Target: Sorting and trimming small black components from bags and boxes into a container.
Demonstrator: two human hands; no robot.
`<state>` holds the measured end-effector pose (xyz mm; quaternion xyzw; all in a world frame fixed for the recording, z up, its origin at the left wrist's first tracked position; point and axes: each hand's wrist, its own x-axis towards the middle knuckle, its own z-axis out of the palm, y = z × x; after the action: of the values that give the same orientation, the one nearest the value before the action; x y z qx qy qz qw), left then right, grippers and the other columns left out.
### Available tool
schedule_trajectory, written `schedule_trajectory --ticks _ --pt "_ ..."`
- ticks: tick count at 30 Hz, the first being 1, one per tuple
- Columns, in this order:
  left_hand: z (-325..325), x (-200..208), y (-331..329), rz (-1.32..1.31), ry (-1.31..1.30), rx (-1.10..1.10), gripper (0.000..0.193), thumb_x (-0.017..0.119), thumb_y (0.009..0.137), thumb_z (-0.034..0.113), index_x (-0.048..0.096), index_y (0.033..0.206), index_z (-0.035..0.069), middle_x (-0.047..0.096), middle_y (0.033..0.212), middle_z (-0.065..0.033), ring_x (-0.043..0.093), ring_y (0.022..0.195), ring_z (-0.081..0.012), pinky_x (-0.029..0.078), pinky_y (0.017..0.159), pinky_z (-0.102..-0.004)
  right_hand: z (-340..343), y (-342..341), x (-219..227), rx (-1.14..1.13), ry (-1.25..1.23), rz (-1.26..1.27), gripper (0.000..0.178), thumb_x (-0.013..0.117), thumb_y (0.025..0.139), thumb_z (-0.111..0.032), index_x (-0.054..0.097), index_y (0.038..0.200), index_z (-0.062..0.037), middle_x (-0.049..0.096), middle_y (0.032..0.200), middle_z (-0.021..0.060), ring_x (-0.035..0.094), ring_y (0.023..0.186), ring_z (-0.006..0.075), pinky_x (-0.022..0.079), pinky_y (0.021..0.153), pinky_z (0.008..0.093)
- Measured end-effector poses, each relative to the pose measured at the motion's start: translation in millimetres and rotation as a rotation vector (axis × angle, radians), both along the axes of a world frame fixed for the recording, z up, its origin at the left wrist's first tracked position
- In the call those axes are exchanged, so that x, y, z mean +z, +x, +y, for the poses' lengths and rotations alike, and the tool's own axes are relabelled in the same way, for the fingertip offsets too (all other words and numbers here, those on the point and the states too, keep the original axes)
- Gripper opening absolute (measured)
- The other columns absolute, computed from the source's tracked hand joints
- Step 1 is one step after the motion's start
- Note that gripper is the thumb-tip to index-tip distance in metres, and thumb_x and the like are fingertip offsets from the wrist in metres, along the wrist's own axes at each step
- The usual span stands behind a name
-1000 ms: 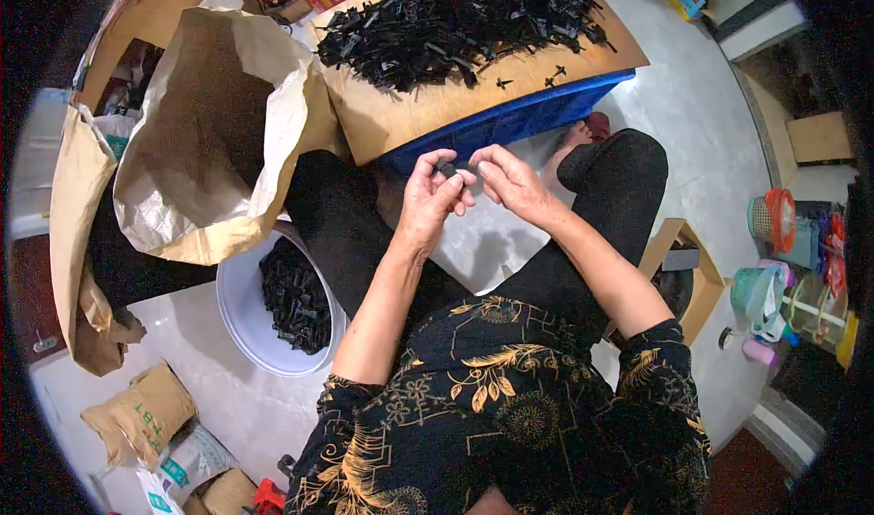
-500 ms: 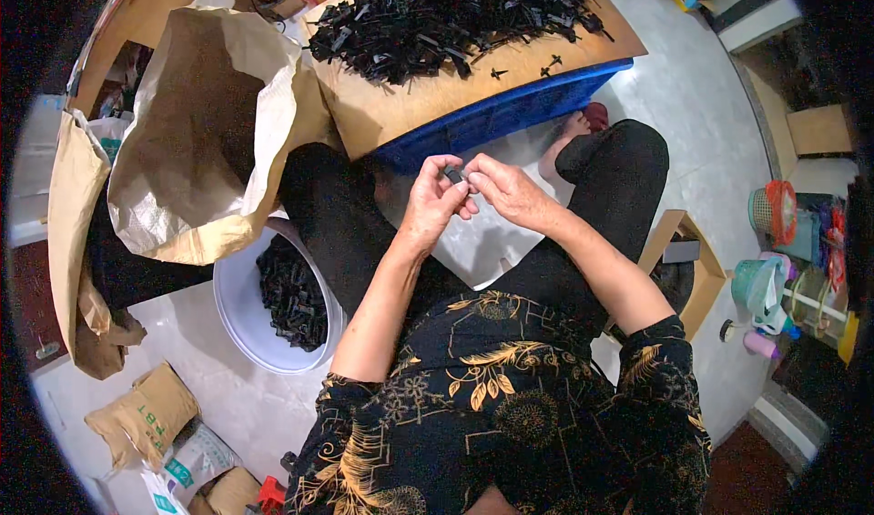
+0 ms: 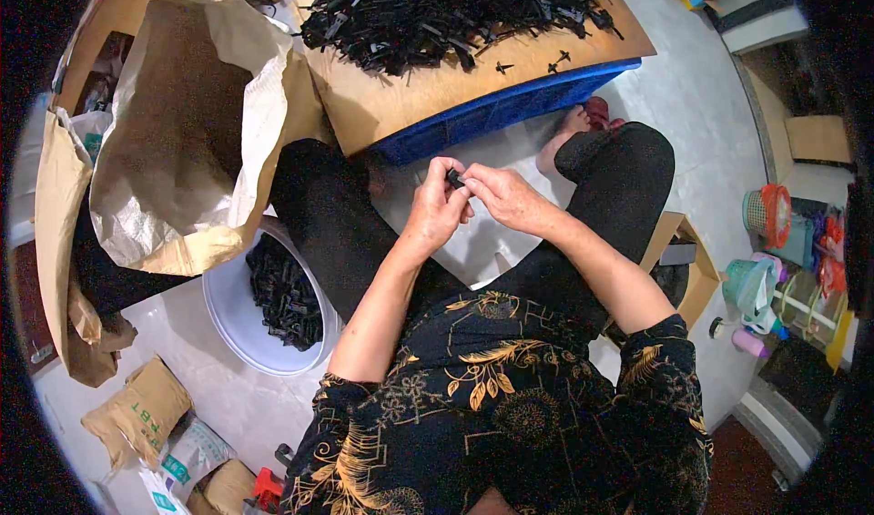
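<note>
A small black piece [image 3: 454,179] is held in front of the tabletop [image 3: 382,114], off its near edge, by the fingers of the left hand [image 3: 437,207], which are curled closed around it. The fingers of the right hand [image 3: 512,198] are bent in against the piece's right end; whether it is also pinched by them cannot be told. A pile of black parts [image 3: 455,14] is spread over the tabletop. Left of the tabletop, an open paper sack [image 3: 218,251] is seen; nearer than the tabletop, to its left, black pieces [image 3: 284,296] are held in a white bucket [image 3: 223,310].
</note>
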<state>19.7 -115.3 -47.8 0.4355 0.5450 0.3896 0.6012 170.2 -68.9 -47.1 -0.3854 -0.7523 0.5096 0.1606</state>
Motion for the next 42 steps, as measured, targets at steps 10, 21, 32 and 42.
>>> schedule_trajectory --ticks 10,21,32,42 --pt "6 -23 6 0.45 0.247 0.127 0.022 0.05 0.082 0.002 0.04 0.1 0.005 0.055 0.065 -0.0124 0.058 0.056 -0.0224 0.045 0.05 -0.0338 -1 -15 -17 -0.105 0.072 -0.065 0.018 0.043 0.088 -0.02 0.051 0.092 -0.0043 0.057 0.079 0.0215 0.054 0.078 0.0422 0.042 0.063 0.0477" --pt "10 8 -16 -0.927 -0.059 0.344 0.023 0.052 0.085 0.007 0.043 0.106 0.009 0.059 0.085 -0.0094 0.055 0.061 -0.014 0.042 0.049 -0.0212 4 -7 10 -0.301 -0.592 0.275 0.023 0.045 0.092 -0.027 0.051 0.099 -0.0056 0.054 0.072 0.0019 0.038 0.039 0.0046 0.028 0.035 0.018" --pt "-2 1 -12 -0.906 -0.154 0.053 0.045 0.057 0.084 0.012 0.039 0.125 0.008 0.053 0.111 -0.0119 0.059 0.084 -0.0157 0.051 0.061 -0.0221 4 7 19 -0.235 -0.506 0.448 0.016 0.053 0.088 -0.021 0.052 0.09 -0.0055 0.056 0.068 0.0007 0.038 0.04 0.0027 0.029 0.035 0.0167" --pt "-8 3 -8 -0.908 -0.14 -0.062 0.043 0.056 0.085 0.014 0.04 0.124 0.006 0.057 0.098 -0.0107 0.059 0.081 -0.0154 0.052 0.065 -0.0234 6 14 14 -0.09 -0.666 0.343 0.018 0.053 0.088 -0.022 0.054 0.093 -0.0055 0.053 0.067 -0.0013 0.038 0.046 0.0015 0.025 0.038 0.0161"
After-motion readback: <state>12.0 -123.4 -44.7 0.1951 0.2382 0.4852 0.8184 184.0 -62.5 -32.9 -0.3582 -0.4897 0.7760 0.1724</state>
